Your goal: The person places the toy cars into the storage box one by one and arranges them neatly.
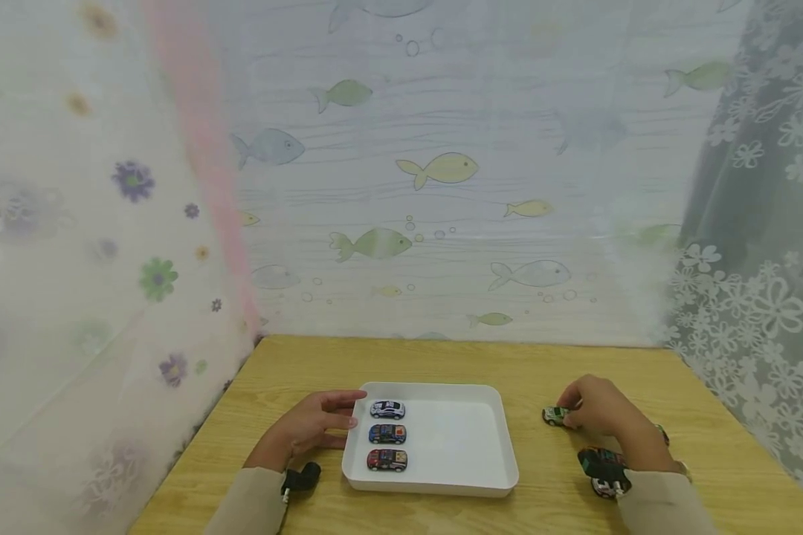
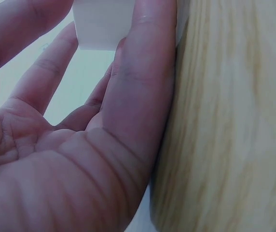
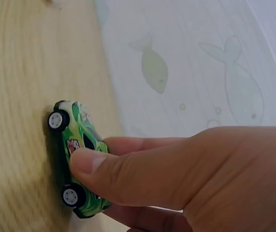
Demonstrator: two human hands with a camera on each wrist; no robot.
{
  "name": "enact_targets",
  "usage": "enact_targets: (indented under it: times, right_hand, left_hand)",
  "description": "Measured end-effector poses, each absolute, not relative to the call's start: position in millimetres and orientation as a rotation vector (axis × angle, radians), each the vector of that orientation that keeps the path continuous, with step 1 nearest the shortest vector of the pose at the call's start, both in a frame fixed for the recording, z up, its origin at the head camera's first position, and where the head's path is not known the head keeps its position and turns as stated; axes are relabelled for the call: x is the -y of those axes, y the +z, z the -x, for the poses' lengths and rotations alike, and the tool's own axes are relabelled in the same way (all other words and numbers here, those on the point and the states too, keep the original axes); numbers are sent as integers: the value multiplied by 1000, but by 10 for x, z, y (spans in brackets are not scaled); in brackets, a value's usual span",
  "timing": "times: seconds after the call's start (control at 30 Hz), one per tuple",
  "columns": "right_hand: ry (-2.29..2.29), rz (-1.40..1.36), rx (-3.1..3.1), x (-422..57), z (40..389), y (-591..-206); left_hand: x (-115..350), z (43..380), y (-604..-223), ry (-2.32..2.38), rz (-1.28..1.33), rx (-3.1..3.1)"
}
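Yellow wood-grain table (image 1: pixel 428 516); rectangular white tray (image 1: pixel 458 446). Left hand (image 1: pixel 310 422): fingers extended, at tray's left wall. Right hand (image 1: pixel 600 405): pinching green patterned toy car (image 3: pixel 75 137), right of tray, close to tabletop; decal (image 3: pixel 73 146) illegible. Three printed toy cars (image 1: pixel 387 434), in tray, markings unreadable.

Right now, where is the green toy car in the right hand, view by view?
Head: green toy car low, right of the tray, in the right hand.
Left wrist: not in it.
Right wrist: the car is left of centre.
Landmark in all three: the wooden table.
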State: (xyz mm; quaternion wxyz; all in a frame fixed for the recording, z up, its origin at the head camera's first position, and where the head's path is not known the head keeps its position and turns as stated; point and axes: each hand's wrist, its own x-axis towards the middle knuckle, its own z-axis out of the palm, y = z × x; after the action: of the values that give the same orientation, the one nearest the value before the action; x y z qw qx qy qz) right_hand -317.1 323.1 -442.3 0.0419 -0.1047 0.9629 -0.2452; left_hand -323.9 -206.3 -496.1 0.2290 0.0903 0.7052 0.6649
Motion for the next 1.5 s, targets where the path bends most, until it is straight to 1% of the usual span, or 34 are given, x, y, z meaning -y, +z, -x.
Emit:
enact_targets:
  times: [0.27, 0.47, 1.0, 1.2, 1.5]
  right_hand:
    - [-865, 347, -2942, -3096, 3218, -4351]
    - [-1002, 410, -2896, -2890, 3272, -4270]
    - [-1189, 506, -2828, -2408, 3347, -4097]
    - [-1257, 495, -2804, -2255, 3368, -4121]
    - [-1202, 571, -2807, -1938, 3428, -4227]
  left_hand:
    - [2065, 3267, -4977, 1828, -252, -1930]
    - [2083, 3294, -4967, 1828, -236, -1939]
    - [2098, 3289, -4955, 1833, -247, -1922]
    - [2092, 3297, -4969, 1829, -248, -1921]
    - [2095, 3293, -4965, 1824, -247, -1942]
